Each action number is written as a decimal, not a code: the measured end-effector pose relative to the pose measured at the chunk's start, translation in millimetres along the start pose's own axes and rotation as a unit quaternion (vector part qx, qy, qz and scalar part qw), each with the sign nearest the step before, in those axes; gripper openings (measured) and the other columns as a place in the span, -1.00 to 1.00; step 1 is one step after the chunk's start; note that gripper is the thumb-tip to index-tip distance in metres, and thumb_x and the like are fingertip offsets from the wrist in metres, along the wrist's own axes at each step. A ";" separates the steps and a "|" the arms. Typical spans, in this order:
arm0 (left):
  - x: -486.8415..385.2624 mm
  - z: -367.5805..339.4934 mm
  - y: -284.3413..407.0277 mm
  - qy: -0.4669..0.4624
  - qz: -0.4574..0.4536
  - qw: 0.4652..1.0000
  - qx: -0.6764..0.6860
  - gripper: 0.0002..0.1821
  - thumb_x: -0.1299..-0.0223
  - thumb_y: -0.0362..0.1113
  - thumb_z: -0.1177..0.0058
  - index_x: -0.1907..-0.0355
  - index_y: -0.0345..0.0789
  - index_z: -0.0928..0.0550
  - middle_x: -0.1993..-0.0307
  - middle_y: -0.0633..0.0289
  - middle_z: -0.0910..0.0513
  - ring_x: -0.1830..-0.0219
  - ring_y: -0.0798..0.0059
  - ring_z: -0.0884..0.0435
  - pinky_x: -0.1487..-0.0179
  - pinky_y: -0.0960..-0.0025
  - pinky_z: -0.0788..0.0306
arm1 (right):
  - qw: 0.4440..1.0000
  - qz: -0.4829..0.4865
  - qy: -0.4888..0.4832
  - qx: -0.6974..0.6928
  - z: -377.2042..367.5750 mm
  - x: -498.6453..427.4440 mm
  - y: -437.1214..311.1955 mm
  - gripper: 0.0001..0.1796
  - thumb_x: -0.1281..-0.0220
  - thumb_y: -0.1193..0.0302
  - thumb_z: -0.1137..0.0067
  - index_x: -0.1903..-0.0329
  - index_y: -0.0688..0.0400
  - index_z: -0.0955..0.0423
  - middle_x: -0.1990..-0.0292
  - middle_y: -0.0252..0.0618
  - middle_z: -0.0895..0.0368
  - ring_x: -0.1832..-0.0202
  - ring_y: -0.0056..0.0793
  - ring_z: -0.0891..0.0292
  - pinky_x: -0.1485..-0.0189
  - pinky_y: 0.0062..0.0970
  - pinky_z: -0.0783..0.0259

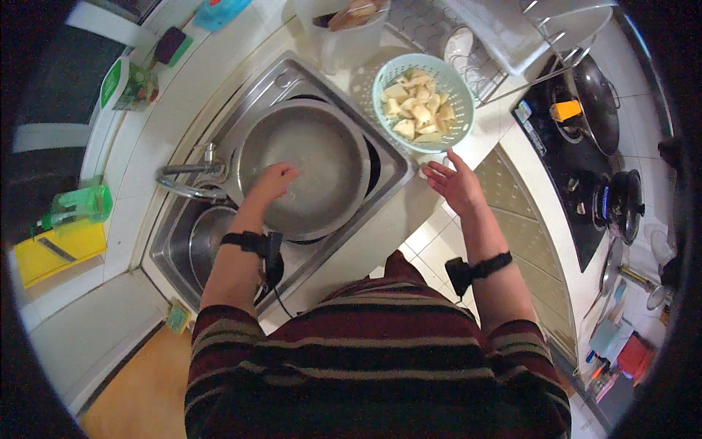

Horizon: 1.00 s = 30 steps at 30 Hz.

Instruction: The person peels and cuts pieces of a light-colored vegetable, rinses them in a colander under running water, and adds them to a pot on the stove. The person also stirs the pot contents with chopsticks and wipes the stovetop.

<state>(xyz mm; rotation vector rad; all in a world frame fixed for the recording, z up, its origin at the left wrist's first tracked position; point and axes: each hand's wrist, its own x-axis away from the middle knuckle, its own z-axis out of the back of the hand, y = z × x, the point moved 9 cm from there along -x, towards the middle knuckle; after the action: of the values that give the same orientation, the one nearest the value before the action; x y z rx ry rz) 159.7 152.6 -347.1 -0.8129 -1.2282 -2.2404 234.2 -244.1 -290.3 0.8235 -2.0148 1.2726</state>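
Over the left part of a large round metal basin point(323, 214) hangs my left hand point(272, 184), its fingers curled; whether it pinches something small I cannot tell. The basin holds cloudy water and sits in a stainless steel sink point(285, 82). Beside the sink, on the counter, stands a light green plastic colander point(466, 110) filled with pale cut chunks of food point(421, 114). My right hand point(455, 184) is just below the colander's near rim, fingers spread, holding nothing. A small white object point(430, 162), partly hidden, lies by its fingertips.
A chrome faucet point(189, 181) stands left of the basin, above a smaller sink bowl holding a metal pot point(211, 230). A translucent container point(351, 44) and a metal dish rack point(493, 90) are behind. At right, a black cooktop point(565, 186) carries a wok point(598, 104) and a dark pot point(625, 206).
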 end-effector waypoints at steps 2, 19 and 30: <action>9.1 13.6 22.2 0.055 -0.070 0.996 -0.017 -0.69 -0.10 -0.13 -0.08 0.17 -0.27 -0.55 0.42 0.22 -0.55 0.47 0.49 -0.51 0.37 0.42 -0.41 | 0.999 0.021 -0.022 0.025 -7.3 -15.6 -11.6 -0.41 -0.22 0.09 -0.02 -0.16 0.17 -0.12 0.07 0.00 -0.44 0.18 -0.28 -0.52 0.26 -0.45 -0.45; 145.0 33.1 119.7 0.402 -0.292 0.851 -0.168 -0.46 -0.03 -0.20 -0.14 -0.09 -0.28 -0.38 -0.13 -0.06 -0.31 -0.16 -0.05 -0.28 -0.20 0.04 -0.20 | 0.955 0.004 -0.115 0.273 -98.6 32.0 41.4 -0.52 -0.10 0.45 0.12 -0.14 0.20 -0.23 0.13 -0.12 -0.52 0.25 -0.30 -0.56 0.27 -0.38 -0.54; 55.3 188.8 11.7 0.520 -0.052 0.844 -0.117 -0.42 0.03 -0.22 -0.12 -0.04 -0.51 -0.36 0.05 -0.21 -0.46 -0.05 -0.05 -0.41 -0.10 0.09 -0.32 | 0.929 -0.069 -0.204 0.302 -170.0 33.5 113.1 -0.62 -0.14 0.42 0.08 -0.04 0.23 -0.35 0.24 -0.17 -0.59 0.40 -0.41 -0.56 0.39 -0.48 -0.53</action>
<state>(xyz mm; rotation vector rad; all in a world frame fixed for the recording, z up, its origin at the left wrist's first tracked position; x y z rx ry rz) 179.5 303.2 -221.6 0.4416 -0.4622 -2.3452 154.8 -54.6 -266.2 1.6011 -1.8148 1.7844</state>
